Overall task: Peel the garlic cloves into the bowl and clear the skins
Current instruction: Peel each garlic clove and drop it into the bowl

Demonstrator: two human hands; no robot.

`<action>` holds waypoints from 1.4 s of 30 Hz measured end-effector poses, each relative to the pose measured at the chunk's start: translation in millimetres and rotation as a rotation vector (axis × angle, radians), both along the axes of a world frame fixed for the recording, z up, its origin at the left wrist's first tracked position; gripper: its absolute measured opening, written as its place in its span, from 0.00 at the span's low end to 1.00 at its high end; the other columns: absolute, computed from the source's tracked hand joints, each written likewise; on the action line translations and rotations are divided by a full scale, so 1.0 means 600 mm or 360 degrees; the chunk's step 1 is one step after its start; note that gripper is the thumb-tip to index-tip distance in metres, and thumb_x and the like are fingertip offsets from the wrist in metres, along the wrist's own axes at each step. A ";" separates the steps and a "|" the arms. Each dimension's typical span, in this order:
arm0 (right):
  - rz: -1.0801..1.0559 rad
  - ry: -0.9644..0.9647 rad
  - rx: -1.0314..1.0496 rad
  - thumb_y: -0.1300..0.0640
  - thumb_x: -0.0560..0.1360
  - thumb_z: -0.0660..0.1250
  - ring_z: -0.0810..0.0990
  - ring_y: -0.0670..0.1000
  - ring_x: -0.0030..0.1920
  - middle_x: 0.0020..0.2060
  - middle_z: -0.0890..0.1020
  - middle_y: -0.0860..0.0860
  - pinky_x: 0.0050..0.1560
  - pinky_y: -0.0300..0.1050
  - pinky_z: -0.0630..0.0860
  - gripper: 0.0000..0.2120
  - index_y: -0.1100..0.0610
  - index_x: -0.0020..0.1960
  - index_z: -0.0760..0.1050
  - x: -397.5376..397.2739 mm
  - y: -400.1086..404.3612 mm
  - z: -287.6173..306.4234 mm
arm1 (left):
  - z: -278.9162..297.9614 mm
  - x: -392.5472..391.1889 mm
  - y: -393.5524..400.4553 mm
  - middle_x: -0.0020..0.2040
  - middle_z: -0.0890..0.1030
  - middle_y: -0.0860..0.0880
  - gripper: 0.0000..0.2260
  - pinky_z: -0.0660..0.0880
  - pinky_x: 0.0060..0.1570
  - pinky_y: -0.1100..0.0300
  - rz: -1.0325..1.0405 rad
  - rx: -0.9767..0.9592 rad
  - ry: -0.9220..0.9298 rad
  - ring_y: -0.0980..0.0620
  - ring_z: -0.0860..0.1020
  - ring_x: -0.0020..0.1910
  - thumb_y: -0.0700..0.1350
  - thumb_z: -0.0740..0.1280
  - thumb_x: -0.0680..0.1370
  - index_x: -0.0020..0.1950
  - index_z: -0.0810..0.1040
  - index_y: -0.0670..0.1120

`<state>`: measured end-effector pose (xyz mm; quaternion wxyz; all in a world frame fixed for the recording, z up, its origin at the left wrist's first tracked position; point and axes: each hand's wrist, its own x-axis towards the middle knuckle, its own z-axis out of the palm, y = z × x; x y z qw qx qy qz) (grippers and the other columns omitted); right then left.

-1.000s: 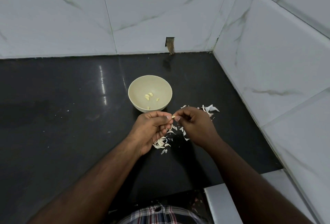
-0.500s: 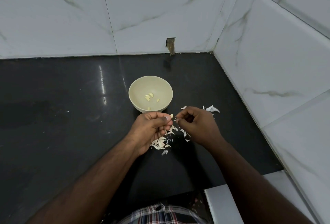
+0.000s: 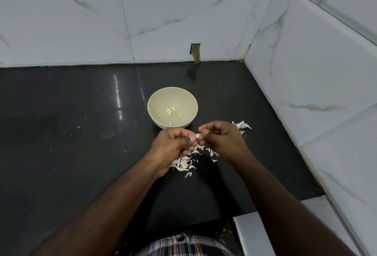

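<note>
Head view shows the peeling step in hand: the left hand (image 3: 173, 145) pinches a garlic clove (image 3: 197, 135) between curled fingers just this side of the bowl (image 3: 155, 100), while the right hand (image 3: 222, 139) meets it with curled fingers; whether they grip skin cannot be told. Skins (image 3: 183, 164) litter the worktop (image 3: 71, 133) beneath. Next likely comes stripping the last skin, then dropping the clove among the peeled cloves (image 3: 171, 111).

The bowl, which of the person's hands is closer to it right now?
Left. The left hand sits just below the bowl, right under its near rim; the right hand is off to the bowl's lower right.
</note>
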<state>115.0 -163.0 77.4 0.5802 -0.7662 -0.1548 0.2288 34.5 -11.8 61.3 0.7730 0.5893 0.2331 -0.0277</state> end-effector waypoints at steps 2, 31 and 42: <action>-0.0008 -0.0056 -0.0020 0.63 0.81 0.65 0.84 0.48 0.41 0.38 0.86 0.52 0.50 0.43 0.80 0.08 0.55 0.52 0.82 0.003 -0.001 0.000 | -0.002 -0.001 0.002 0.37 0.83 0.46 0.04 0.72 0.32 0.66 0.0004 0.0048 -0.0003 0.55 0.78 0.34 0.35 0.69 0.79 0.45 0.83 0.40; 0.0114 -0.0257 -0.0305 0.60 0.71 0.75 0.77 0.46 0.31 0.32 0.83 0.53 0.36 0.44 0.75 0.02 0.56 0.41 0.83 0.011 0.031 0.008 | -0.010 -0.021 0.044 0.36 0.83 0.47 0.07 0.72 0.30 0.67 0.0141 0.0367 0.0043 0.56 0.77 0.32 0.43 0.69 0.80 0.45 0.83 0.42; 0.0045 -0.0823 -0.0545 0.54 0.74 0.73 0.78 0.38 0.38 0.36 0.80 0.40 0.45 0.33 0.73 0.06 0.50 0.51 0.83 0.037 0.097 0.025 | -0.037 -0.041 0.065 0.42 0.82 0.59 0.09 0.67 0.40 0.79 -0.0336 0.1524 0.0218 0.66 0.77 0.41 0.42 0.69 0.79 0.57 0.83 0.51</action>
